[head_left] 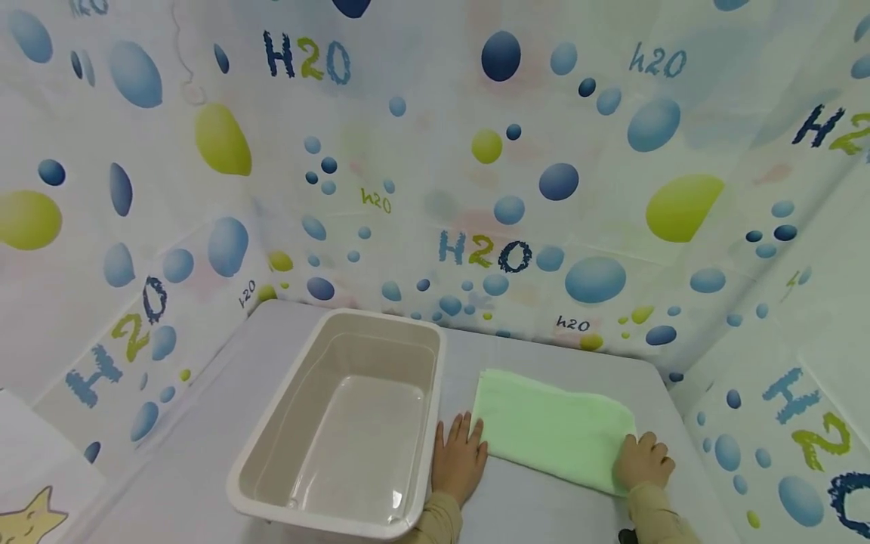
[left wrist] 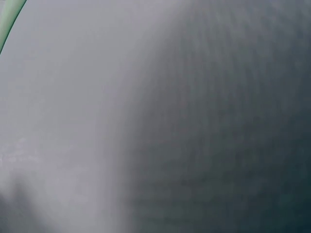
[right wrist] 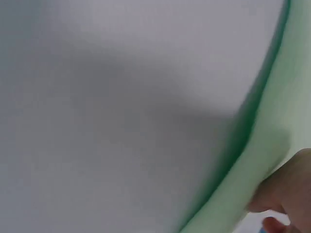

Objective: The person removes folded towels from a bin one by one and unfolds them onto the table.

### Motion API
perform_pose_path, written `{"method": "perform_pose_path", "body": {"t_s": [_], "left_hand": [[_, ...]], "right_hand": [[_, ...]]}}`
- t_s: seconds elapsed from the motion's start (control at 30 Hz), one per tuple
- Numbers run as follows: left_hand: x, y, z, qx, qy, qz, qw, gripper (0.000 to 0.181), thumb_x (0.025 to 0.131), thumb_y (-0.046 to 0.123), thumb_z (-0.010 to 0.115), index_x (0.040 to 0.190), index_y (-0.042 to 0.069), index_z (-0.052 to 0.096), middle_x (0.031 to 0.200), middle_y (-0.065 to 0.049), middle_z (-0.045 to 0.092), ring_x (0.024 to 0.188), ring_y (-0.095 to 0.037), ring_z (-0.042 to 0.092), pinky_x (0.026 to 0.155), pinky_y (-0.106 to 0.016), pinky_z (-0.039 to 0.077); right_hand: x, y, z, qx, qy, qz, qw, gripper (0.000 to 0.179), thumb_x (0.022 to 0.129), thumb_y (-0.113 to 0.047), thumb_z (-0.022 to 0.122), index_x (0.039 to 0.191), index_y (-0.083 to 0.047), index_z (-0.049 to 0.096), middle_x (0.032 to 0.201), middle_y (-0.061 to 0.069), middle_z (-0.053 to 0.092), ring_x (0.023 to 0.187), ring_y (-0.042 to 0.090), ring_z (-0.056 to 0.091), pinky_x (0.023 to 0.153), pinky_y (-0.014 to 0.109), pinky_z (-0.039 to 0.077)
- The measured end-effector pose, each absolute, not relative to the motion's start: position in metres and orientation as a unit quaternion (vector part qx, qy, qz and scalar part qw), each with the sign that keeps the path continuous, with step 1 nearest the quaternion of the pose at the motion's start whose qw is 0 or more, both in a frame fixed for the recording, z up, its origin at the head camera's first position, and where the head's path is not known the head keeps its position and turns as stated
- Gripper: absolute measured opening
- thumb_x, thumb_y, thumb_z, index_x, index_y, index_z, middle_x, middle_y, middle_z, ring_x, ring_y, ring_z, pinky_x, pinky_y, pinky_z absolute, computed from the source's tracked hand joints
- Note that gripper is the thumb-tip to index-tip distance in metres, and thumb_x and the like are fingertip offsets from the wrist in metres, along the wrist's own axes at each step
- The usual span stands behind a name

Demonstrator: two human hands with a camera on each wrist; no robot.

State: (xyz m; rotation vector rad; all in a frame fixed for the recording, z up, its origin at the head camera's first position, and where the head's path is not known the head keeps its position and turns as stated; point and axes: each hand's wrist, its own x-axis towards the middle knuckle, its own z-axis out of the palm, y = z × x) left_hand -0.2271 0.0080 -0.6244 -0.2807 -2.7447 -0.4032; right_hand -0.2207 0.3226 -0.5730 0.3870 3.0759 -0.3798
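A light green towel [head_left: 553,427], folded into a long rectangle, lies on the table to the right of a beige plastic basin [head_left: 360,423]. Between the two, my left hand [head_left: 458,459] rests with its fingers extended, close to the towel's left end and the basin's right rim. At the towel's right end my right hand [head_left: 644,461] has its fingers curled and grips the near corner. The right wrist view shows part of that hand against the towel's edge [right wrist: 260,160]. Only a sliver of the towel [left wrist: 8,19] appears in the blurred left wrist view.
The table [head_left: 544,510] has a pale cover. Behind and at both sides hang white sheets [head_left: 435,151] printed with blue and green bubbles and H2O lettering. A white item with a yellow star [head_left: 30,521] is at the lower left. A small black object [head_left: 627,536] shows beside the right sleeve.
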Motion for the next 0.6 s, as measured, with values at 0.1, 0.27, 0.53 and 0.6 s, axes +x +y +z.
{"method": "perform_pose_path", "body": {"t_s": [0.1,0.27,0.53,0.6], "left_hand": [[-0.228,0.008,-0.623,-0.1,-0.97,-0.136,0.175,0.041,0.095,0.041,0.044,0.131,0.025,0.054,0.143,0.0,0.048,0.132,-0.019,0.044,0.11,-0.052,0.028],[-0.225,0.009,-0.626,-0.101,-0.972,-0.106,0.183,0.042,0.095,0.041,0.042,0.132,0.026,0.053,0.146,0.011,0.041,0.132,-0.018,0.043,0.11,-0.052,0.028],[-0.227,0.014,-0.626,-0.11,-0.972,-0.072,0.195,0.045,0.093,0.04,0.044,0.132,0.022,0.053,0.14,0.008,0.05,0.131,-0.021,0.045,0.105,-0.058,0.029],[-0.226,0.015,-0.624,-0.112,-0.975,-0.059,0.182,0.045,0.093,0.042,0.044,0.133,0.022,0.052,0.14,0.008,0.05,0.131,-0.021,0.045,0.105,-0.058,0.03]], "right_hand": [[-0.215,0.296,-0.569,0.093,0.992,-0.084,-0.008,0.026,0.089,-0.002,0.042,0.111,0.012,0.044,0.101,0.036,0.036,0.085,0.048,0.039,0.067,0.053,0.039],[-0.204,0.261,-0.562,0.06,0.988,-0.137,-0.023,0.054,0.082,0.003,0.051,0.134,0.007,0.037,0.108,0.035,0.043,0.074,0.035,0.044,0.053,0.036,0.044],[-0.21,0.228,-0.551,0.023,0.992,-0.12,0.017,0.043,0.093,-0.024,0.052,0.121,0.009,0.052,0.105,0.034,0.059,0.092,0.046,0.058,0.077,0.057,0.044],[-0.214,0.222,-0.551,0.041,0.99,-0.126,0.052,0.054,0.095,-0.035,0.047,0.127,0.008,0.048,0.112,0.036,0.056,0.102,0.049,0.054,0.081,0.06,0.041]]}}
